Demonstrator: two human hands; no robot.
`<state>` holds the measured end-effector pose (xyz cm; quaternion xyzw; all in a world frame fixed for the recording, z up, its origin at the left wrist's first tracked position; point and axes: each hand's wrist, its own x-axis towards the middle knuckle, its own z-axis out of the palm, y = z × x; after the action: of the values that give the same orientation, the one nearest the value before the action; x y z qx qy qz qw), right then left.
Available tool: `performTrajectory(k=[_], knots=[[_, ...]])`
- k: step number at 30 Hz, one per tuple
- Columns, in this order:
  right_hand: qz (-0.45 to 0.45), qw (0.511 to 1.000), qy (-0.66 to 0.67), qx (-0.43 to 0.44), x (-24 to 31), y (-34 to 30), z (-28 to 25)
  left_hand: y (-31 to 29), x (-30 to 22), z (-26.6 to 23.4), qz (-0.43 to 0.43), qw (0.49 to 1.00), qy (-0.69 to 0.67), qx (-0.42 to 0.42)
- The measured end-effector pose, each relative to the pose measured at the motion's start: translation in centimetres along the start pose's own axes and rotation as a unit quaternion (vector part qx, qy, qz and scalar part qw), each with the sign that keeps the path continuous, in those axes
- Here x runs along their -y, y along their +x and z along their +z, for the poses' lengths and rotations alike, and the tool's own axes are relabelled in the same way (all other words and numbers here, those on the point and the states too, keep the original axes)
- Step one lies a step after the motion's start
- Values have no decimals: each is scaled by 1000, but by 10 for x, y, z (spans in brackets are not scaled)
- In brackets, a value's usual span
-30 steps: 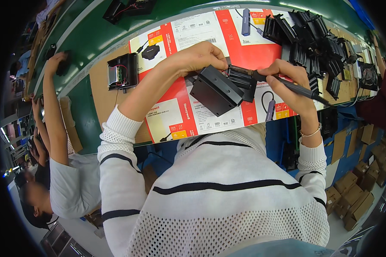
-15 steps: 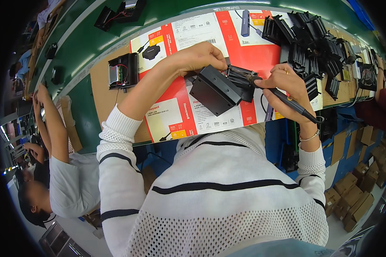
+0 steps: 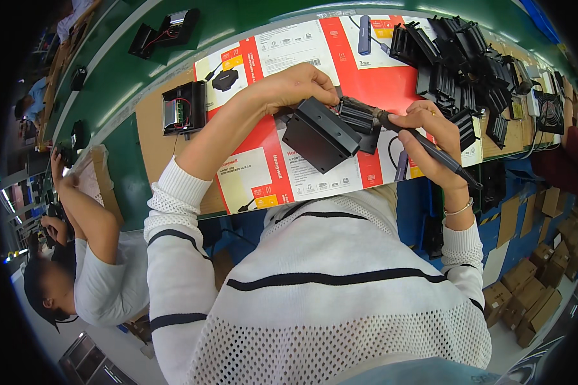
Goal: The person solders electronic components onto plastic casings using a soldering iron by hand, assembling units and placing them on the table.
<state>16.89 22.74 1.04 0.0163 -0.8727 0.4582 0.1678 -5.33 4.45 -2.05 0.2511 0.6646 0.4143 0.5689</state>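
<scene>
Black box [image 3: 321, 136] between the two hands, over a printed sheet [image 3: 382, 86].
The left hand [image 3: 305, 85] has its bent fingertips together beyond the box, near a slotted black part [image 3: 357, 117]; what they pinch, I cannot tell. The right hand [image 3: 433, 131], right of the box, is closed around a pen-shaped tool [image 3: 444, 158] pointing toward that part.

A long green worktable [image 3: 123, 154] curves across the upper view. At its far right lies a black fan [image 3: 550, 115], near another person's dark red clothing [image 3: 562, 157]. Brown cardboard cartons [image 3: 525, 292] crowd the floor at lower right. On the left, a co-worker in a pale grey short-sleeved shirt [image 3: 112, 282] and black cap [image 3: 35, 289] sits beside the table.
</scene>
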Motion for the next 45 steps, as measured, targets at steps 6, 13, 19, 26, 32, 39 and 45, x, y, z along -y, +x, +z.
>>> performTrajectory(k=[6,13,19,26,32,39,45], knots=[[9,1000,7,0,-2,-2,1,0,-3,2,-2,1000,5,-5],[28,999,11,-15,-5,-4,2,0,1,-1,-1,1000,-17,7],[98,993,30,-64,-2,-9,11,-1,6,-2,23,999,-48,6],[118,979,94,-136,-4,-14,26,3,8,-3,30,999,-24,-10],[111,984,117,-81,1,-13,15,6,13,-5,30,999,-9,-18],[180,957,211,-86,1,-8,18,7,11,-8,23,1000,5,-2],[188,947,241,-103,-6,-5,19,7,10,-7,32,999,21,-4]])
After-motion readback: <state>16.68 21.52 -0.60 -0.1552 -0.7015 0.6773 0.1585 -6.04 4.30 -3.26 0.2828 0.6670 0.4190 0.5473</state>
